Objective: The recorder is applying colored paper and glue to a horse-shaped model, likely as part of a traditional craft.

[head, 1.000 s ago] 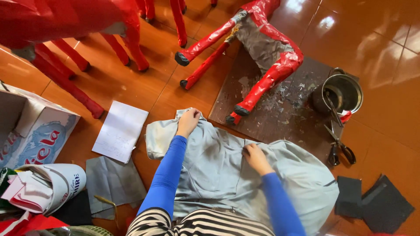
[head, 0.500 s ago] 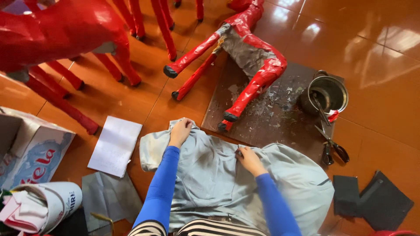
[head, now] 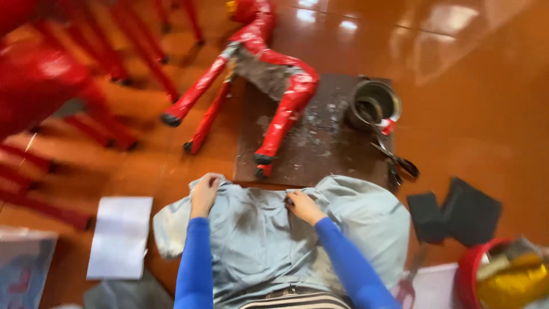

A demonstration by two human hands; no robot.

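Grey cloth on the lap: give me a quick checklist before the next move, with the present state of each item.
1. Left hand grips the far edge of the pale grey cloth: ok.
2. Right hand pinches the cloth near its middle top edge: ok.
3. Cloth lies flat: not ok, it is wrinkled and bunched.
4. Black-handled scissors lie apart from both hands, on the dark brown board: ok.
5. Red animal figure clear of the cloth: ok, its foot is close to the edge.
6. Contents of the round metal pot: cannot tell, blurred.

A single head-worn camera looks steeply down at the orange floor point(head: 480, 114). Both hands point(head: 204, 193) sit close, low in frame
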